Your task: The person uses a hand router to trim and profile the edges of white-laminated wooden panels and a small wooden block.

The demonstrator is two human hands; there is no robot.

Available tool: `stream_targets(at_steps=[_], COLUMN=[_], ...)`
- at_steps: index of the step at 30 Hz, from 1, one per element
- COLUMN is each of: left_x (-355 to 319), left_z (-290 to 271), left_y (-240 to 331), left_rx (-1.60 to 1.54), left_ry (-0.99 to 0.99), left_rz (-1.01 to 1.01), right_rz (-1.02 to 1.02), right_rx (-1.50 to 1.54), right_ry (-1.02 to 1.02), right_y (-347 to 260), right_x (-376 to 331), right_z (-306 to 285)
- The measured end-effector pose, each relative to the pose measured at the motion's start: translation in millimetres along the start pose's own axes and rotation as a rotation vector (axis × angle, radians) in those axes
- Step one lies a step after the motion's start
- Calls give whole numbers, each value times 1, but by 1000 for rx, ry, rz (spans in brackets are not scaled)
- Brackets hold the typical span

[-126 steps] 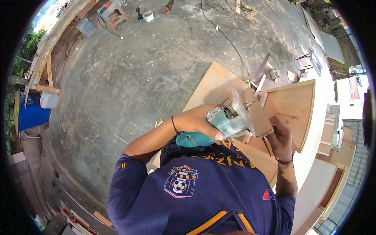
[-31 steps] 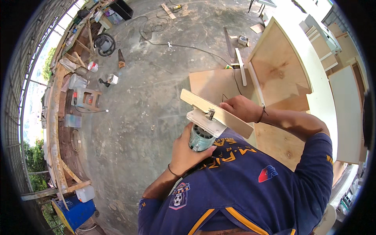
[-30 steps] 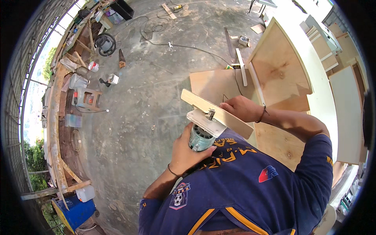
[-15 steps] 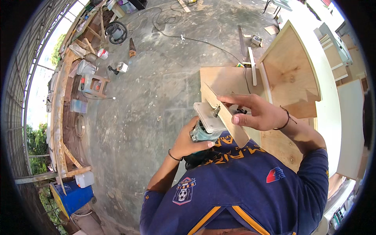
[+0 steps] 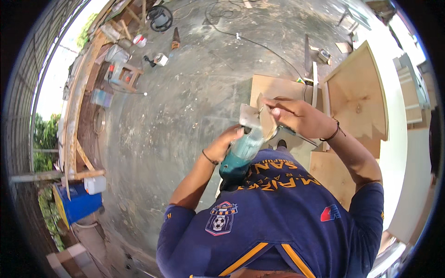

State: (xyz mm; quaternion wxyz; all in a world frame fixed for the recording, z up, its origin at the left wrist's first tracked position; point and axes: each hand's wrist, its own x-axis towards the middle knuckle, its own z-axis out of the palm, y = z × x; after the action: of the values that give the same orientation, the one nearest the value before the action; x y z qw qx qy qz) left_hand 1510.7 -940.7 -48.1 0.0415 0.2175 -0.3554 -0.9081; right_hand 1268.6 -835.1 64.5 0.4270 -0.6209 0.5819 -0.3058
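Observation:
In front of my torso is a teal handheld trim router (image 5: 235, 162), its body slanting up and away from me. My left hand (image 5: 221, 147) is closed around its upper side, thumb near the base. At the router's far end sits a pale, see-through base plate (image 5: 249, 116). A thin wooden board (image 5: 268, 124) stands on edge against that plate's right side. My right hand (image 5: 303, 116) pinches the board between thumb and fingers; some of those fingers are hidden behind it. A slim dark bar sticks out below the right hand, its kind unclear.
A plywood sheet (image 5: 264, 85) lies just beyond my hands, with a plywood cabinet panel (image 5: 358, 99) standing at the right. A cable (image 5: 259, 46) crosses the concrete floor. Far left are a handsaw (image 5: 175, 39), a stool (image 5: 125, 76) and a wooden bench (image 5: 74, 120).
The router has tilted, so its teal body now shows more, and the board appears more edge-on. My right hand has shifted its grip to pinch the board. The whole view has turned slightly.

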Motion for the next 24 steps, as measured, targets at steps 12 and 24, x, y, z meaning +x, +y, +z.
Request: stream_targets(at_steps=[12,24], left_x=[3,-3], left_z=[-10,14], left_y=[14,25], left_rx=[-211,-149], left_ry=[-31,-56], left_rz=[-20,-94], right_rz=[16,5], right_rx=[-223,-417], right_ry=[134,117], right_y=[19,8], right_x=[-20,-44], right_z=[7,9])
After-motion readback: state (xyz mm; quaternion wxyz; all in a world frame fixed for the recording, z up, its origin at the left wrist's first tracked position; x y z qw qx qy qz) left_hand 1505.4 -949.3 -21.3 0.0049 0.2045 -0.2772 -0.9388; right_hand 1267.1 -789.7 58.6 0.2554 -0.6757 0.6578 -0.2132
